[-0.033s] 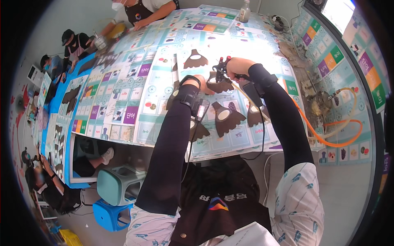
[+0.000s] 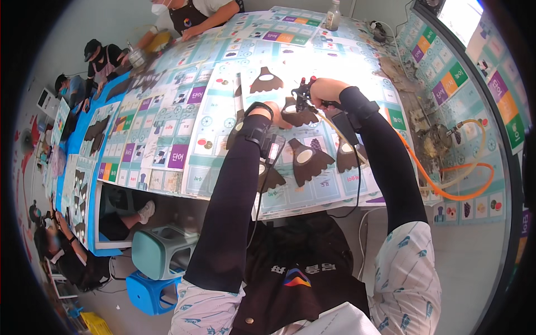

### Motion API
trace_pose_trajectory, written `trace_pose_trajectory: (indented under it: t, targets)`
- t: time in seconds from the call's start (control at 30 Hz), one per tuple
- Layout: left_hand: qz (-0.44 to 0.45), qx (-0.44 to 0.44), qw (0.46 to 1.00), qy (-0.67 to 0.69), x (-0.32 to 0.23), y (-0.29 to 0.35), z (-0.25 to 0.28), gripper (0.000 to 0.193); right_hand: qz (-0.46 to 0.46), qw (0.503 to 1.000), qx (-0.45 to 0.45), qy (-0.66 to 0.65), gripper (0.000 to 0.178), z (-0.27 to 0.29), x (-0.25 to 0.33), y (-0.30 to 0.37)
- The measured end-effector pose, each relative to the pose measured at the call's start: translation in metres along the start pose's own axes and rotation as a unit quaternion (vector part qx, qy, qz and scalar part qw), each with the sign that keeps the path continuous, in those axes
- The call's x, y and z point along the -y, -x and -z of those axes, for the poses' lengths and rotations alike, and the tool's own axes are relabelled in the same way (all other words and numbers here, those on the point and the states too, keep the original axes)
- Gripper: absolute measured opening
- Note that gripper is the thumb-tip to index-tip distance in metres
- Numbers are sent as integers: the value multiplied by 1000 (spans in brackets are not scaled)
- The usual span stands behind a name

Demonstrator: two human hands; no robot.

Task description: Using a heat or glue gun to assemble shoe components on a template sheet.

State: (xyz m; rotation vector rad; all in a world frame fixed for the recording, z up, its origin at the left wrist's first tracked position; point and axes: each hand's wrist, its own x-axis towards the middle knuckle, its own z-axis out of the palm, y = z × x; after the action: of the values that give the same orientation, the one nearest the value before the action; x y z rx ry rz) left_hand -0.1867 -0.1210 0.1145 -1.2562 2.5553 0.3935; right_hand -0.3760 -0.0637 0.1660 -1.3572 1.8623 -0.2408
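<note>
My right hand (image 2: pixel 328 92) is closed round a small dark spray gun (image 2: pixel 304 94) with red knobs. The gun sits just over the top of a brown scalloped piece (image 2: pixel 300 116) with a pale patch. Beside that piece's left edge, my left hand (image 2: pixel 274 115) reaches over the paper with fingers stretched, partly hidden by its wrist strap. Similar pieces lie around: one beyond the hands (image 2: pixel 266 81), another nearer me (image 2: pixel 309 161), one at the right (image 2: pixel 347 156) and one partly under my left forearm (image 2: pixel 271 177).
Printed sheets (image 2: pixel 190 125) cover the table. An orange hose (image 2: pixel 466 194) loops at the right. A glass bottle (image 2: pixel 333 17) stands at the far edge. Two stools (image 2: pixel 162 251) are at the lower left. Co-workers (image 2: pixel 103 64) sit along the left and far sides.
My right hand and the spray gun have shifted very slightly to the right. My left hand and the brown pieces stay in place.
</note>
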Motion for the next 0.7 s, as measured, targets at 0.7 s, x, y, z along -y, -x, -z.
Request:
trace_pose_trajectory:
  t: [0.7]
  targets:
    - [27, 50, 998, 8, 3, -12, -3, 93, 51, 997, -39, -33, 13, -4, 9, -4]
